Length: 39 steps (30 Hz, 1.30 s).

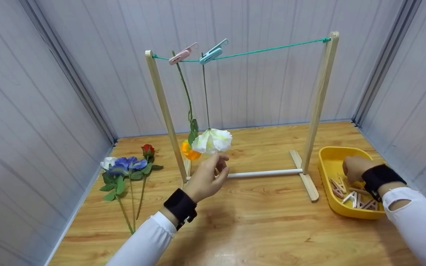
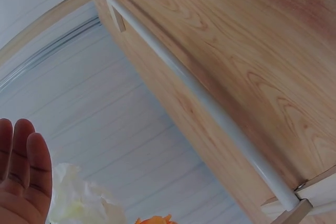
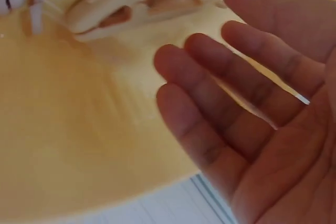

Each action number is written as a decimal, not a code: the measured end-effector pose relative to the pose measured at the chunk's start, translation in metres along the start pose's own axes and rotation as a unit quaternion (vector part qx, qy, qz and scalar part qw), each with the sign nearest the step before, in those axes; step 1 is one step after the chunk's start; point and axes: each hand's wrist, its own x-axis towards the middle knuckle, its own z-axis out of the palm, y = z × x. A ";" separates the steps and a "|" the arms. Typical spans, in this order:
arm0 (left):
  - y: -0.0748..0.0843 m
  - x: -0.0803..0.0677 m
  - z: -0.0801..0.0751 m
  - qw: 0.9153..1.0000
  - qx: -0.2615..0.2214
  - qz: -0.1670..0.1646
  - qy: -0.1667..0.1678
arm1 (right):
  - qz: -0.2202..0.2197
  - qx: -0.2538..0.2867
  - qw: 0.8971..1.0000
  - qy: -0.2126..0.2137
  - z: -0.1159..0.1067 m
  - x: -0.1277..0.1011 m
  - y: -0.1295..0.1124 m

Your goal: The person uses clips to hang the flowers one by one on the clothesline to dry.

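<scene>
My right hand reaches into a yellow basket with several clothespins in it. In the right wrist view its fingers are spread and slightly bent, with the thumb tip close to a pale clothespin. My left hand hovers just below a white flower, its fingers relaxed and holding nothing. That flower hangs upside down by its stem from a green cord, under a blue clothespin. Left of it, a pink clothespin holds the stem of an orange flower.
The cord runs between two wooden posts, joined low down by a white rod. On the table's left lie a red rose, a blue flower and a white flower with leafy stems. Panelled walls enclose the table.
</scene>
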 end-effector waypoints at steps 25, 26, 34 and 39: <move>0.001 -0.008 0.008 1.000 -0.010 -0.019 -0.022 | -0.013 0.001 0.997 0.076 -0.006 -0.001 0.004; 0.001 -0.008 0.008 1.000 -0.009 -0.019 -0.022 | -0.014 0.014 0.996 0.086 -0.011 -0.003 -0.001; 0.004 -0.002 0.006 0.999 -0.018 -0.026 -0.014 | -0.082 0.131 0.974 0.163 -0.051 -0.027 -0.058; 0.005 0.002 0.008 0.999 -0.033 -0.025 -0.009 | -0.156 0.227 0.951 0.141 -0.059 -0.043 -0.095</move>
